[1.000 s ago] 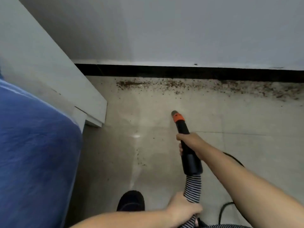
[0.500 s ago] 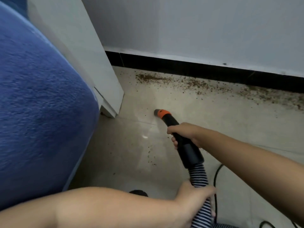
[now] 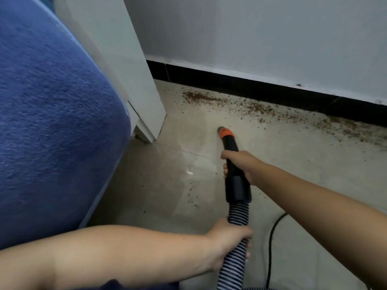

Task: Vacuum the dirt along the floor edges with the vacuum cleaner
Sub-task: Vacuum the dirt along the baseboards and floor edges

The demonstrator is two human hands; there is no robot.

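Vacuum body out of frame; only the nozzle (image 3: 231, 155), the ribbed hose (image 3: 236, 243) and a bit of black cable (image 3: 272, 237) show. Hose runs off the bottom edge below the left hand (image 3: 228, 243). Cable cut off at the bottom too, on the far side of the right forearm. Nozzle mouth faces away, can't see inside it, and can't tell if the tip touches the floor (image 3: 293, 174) or sits just above.

Right hand (image 3: 238, 164) wrapped round the black nozzle tube mid-length, fingers curled under, thumb side on top. Left hand gripping the hose just behind the black collar, fingers closed round it.

Nozzle long axis runs from the left hand through the right hand and on forward, tilted slightly left. Orange band and grey tip lead, pointing toward the black skirting (image 3: 251, 88).

Dirt (image 3: 261, 110) lies in a band along the skirting, ahead of the right hand and stretching off to its right; tip is short of it. A few specks left of the right hand. Blue cushion (image 3: 52, 111) and white panel (image 3: 117, 59) left of both hands.
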